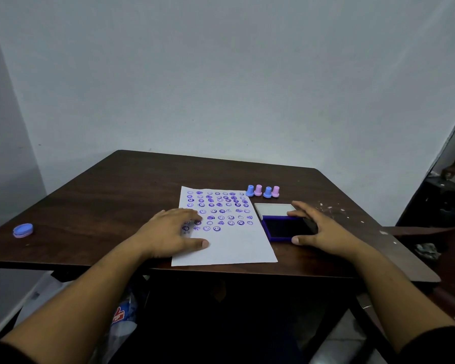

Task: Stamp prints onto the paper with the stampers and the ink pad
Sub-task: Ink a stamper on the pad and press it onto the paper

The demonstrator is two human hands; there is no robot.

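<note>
The left hand lies flat on the white sheet of paper covered with rows of purple round prints, fingers straight and slightly apart, thumb extended toward the sheet's bare near portion. This hold most likely pins the sheet to the dark brown wooden counter so it cannot slide.

The right hand straddles the open purple rectangular ink pad, fingers at the far edge by the raised white lid and thumb at the near edge. Whether it clamps the case or only rests on it cannot be told. The likely purpose is to steady or reposition the pad.

The paper's long axis runs from the near counter edge away toward the wall, tilted slightly. Prints fill its far portion.

Beyond the right fingers, four small blue and pink plastic stampers stand upright in a row, untouched. A blue and pink round cap lies well to the left of the left fingers.
</note>
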